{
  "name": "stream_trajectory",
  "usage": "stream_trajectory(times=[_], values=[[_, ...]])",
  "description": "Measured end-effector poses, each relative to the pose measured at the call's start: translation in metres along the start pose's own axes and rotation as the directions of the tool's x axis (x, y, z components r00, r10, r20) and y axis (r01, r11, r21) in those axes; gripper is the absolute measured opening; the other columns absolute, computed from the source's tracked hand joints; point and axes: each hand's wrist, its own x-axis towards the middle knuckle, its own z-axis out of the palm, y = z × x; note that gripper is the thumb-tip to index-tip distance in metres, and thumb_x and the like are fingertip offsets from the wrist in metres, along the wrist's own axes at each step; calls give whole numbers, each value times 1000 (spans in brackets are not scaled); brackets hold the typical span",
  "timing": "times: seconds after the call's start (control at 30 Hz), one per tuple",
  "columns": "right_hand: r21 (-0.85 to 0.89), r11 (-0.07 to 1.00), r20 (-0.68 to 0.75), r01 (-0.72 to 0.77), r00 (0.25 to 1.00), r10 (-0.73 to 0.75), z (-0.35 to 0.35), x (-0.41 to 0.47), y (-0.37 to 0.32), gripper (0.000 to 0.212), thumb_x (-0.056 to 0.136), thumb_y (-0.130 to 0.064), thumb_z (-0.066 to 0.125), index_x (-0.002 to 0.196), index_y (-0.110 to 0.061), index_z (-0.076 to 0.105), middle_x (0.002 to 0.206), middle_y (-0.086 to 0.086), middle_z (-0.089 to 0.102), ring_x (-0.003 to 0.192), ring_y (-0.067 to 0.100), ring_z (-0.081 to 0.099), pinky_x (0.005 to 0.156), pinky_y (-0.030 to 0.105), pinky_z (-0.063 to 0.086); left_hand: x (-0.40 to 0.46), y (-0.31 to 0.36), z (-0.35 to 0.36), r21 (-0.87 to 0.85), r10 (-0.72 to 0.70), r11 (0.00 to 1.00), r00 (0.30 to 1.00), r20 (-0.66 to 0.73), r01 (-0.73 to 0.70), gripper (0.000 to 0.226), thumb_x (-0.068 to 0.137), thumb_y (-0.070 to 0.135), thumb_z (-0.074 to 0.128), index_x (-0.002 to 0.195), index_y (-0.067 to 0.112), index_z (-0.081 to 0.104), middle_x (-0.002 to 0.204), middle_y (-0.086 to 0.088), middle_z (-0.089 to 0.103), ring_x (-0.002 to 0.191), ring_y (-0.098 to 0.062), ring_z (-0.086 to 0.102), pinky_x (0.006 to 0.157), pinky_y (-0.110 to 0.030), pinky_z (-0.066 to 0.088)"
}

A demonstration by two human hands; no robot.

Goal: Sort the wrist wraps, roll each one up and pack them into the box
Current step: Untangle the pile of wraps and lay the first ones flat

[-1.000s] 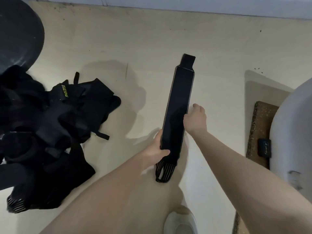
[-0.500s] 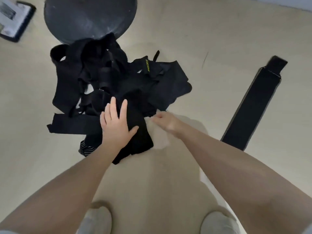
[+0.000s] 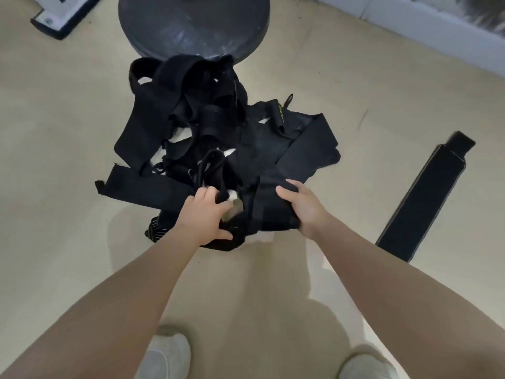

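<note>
Both hands have closed on the near edge of the pile since the earlier frame, where the left lay flat and the right hovered.

The left hand (image 3: 203, 214) has its grip curled round a black strap; just right of it, the right hand (image 3: 303, 207) clamps a folded wrist wrap (image 3: 270, 212). The pile of wrist wraps (image 3: 218, 138) spreads beyond both grips, and a flattened wrap (image 3: 423, 198) lies well right on the floor (image 3: 68, 132).

Floor (image 3: 68, 165): we note beige — bare.
On it: tangled wrap pile (image 3: 218, 143), flat wrap (image 3: 426, 198), round base (image 3: 194, 23).
</note>
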Motion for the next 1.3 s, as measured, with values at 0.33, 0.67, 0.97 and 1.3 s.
stream_trajectory(times=[0.33, 0.67, 0.97, 1.3], values=[[-836, 525, -349, -160, 893, -284, -33, -9, -41, 49, 92, -19, 55, 136, -10, 34, 125, 13, 54, 111, 34, 54, 90, 42, 46, -9, 4, -56, -581, 85, 810, 996, -8, -74, 44, 83, 63, 54, 90, 21, 65, 84, 5, 64, 79, -12, 59, 70, -27, 45], [-54, 996, 109, -72, 991, 78, 55, -34, -30, 59, 84, -61, 56, 128, -22, 57, 125, 14, 61, 116, 33, 57, 100, 32, 44, -42, -15, -105, -961, -153, -133, 963, -223, -244, 17, 94, 15, 56, 104, 27, 60, 89, 7, 65, 77, 0, 62, 67, -18, 49], [-226, 920, 499, 319, 849, -172, 43, -41, -72, 86, 68, 15, 42, 143, -26, 36, 149, -7, 38, 134, 3, 38, 107, 35, 39, -51, -18, -116, -938, -56, 117, 940, -335, -327, 27, 93, 12, 57, 115, 28, 59, 104, 10, 66, 97, -3, 64, 83, -25, 55], [-293, 926, -59, 237, 963, -265, 50, -17, -68, 36, 83, -33, 62, 93, 1, 65, 89, 19, 69, 82, 37, 63, 90, 53, 49, -50, -25, -123, -926, -103, -204, 947, -304, -319, 24, 94, 5, 51, 100, 23, 66, 90, 2, 70, 91, -14, 65, 84, -29, 51]])
